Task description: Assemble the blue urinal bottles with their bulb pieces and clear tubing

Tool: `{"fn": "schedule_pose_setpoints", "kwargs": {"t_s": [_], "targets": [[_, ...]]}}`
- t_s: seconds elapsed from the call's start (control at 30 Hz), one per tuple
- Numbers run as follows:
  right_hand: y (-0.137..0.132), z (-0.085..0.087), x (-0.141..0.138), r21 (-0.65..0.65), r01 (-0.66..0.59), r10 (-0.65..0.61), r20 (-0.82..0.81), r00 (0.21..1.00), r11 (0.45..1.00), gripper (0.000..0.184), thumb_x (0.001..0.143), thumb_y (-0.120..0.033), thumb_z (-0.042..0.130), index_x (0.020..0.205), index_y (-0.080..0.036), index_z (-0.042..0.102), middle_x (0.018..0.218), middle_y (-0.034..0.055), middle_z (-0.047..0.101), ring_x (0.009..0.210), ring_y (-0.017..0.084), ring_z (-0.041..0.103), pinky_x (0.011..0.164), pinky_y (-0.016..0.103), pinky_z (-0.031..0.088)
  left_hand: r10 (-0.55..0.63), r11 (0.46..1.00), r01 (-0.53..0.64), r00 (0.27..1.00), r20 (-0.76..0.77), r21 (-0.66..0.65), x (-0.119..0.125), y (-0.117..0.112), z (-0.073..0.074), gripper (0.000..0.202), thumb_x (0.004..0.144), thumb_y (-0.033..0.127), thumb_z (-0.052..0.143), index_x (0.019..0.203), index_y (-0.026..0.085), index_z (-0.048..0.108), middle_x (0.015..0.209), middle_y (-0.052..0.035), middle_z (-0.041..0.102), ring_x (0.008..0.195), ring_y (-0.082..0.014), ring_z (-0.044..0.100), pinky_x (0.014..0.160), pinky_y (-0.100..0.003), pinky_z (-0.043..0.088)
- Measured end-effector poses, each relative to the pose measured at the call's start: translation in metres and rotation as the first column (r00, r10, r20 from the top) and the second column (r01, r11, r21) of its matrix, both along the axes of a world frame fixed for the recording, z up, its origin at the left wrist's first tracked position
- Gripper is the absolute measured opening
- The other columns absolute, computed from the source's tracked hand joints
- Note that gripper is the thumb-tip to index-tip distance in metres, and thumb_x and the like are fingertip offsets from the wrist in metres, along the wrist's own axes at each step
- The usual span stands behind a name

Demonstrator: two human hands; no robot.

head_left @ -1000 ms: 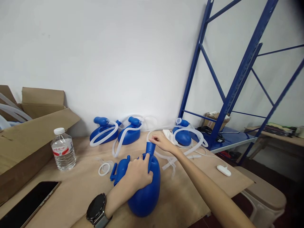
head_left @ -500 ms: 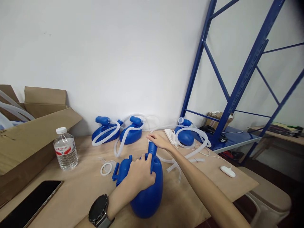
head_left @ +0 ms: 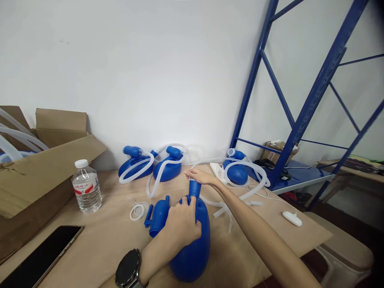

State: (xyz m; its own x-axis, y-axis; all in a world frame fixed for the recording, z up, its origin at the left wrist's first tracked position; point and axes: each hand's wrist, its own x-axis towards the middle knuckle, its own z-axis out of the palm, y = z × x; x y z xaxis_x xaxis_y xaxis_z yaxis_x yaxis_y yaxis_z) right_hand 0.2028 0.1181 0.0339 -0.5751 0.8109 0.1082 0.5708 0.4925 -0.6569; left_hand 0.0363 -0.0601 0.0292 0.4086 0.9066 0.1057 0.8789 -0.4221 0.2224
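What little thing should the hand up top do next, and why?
Probably the right hand should bring the white tube to the blue spout. The left hand is gripping the blue bottle, its spout looks bare, and the blue bottles behind have tubes.

Bare white wall (head_left: 144,72), blue steel shelving rack (head_left: 312,108), plywood tabletop (head_left: 294,236), beige plastic stool (head_left: 345,250), dark floor (head_left: 309,276)

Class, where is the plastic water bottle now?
The water bottle stands at the left of the table in the head view, beside the cardboard box, beyond the phone.
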Motion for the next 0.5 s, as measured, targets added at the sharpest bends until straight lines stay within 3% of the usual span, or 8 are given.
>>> {"fn": "schedule_pose_setpoints", "kwargs": {"t_s": [0.3, 0.5], "targets": [[0.0096, -0.0064, 0.0011, -0.066, -0.018, 0.015, -0.048, 0.999, 0.998, 0.057, 0.092, -0.071, 0.054, 0.075, -0.017, 0.060, 0.069, -0.0012, 0.054, 0.063, 0.013, 0.046, 0.059, 0.025, 0.039, -0.014, 0.999, 0.014, 1.000, -0.009, 0.029, 0.0025, -0.0006, -0.0022, 0.056, 0.076, 0.019, 0.053, 0.131, 0.009, 0.058, 0.121, -0.0241, 0.068, 0.100, -0.0428, 0.072, 0.081, -0.055, 0.057], [0.0016, -0.0086, 0.0032, -0.013, 0.110, -0.110, -0.159, 0.981, 0.994, 0.057, 0.093, -0.073, 0.049, 0.086, -0.019, 0.064, 0.069, -0.0019, 0.051, 0.066, 0.016, 0.048, 0.064, 0.029, 0.044, 0.035, 0.998, -0.036, 0.999, 0.012, 0.049, 0.0043, -0.0002, -0.0077, 0.053, 0.080, 0.023, 0.055, 0.132, 0.012, 0.059, 0.119, -0.0223, 0.069, 0.098, -0.0414, 0.072, 0.078, -0.050, 0.057]]}}
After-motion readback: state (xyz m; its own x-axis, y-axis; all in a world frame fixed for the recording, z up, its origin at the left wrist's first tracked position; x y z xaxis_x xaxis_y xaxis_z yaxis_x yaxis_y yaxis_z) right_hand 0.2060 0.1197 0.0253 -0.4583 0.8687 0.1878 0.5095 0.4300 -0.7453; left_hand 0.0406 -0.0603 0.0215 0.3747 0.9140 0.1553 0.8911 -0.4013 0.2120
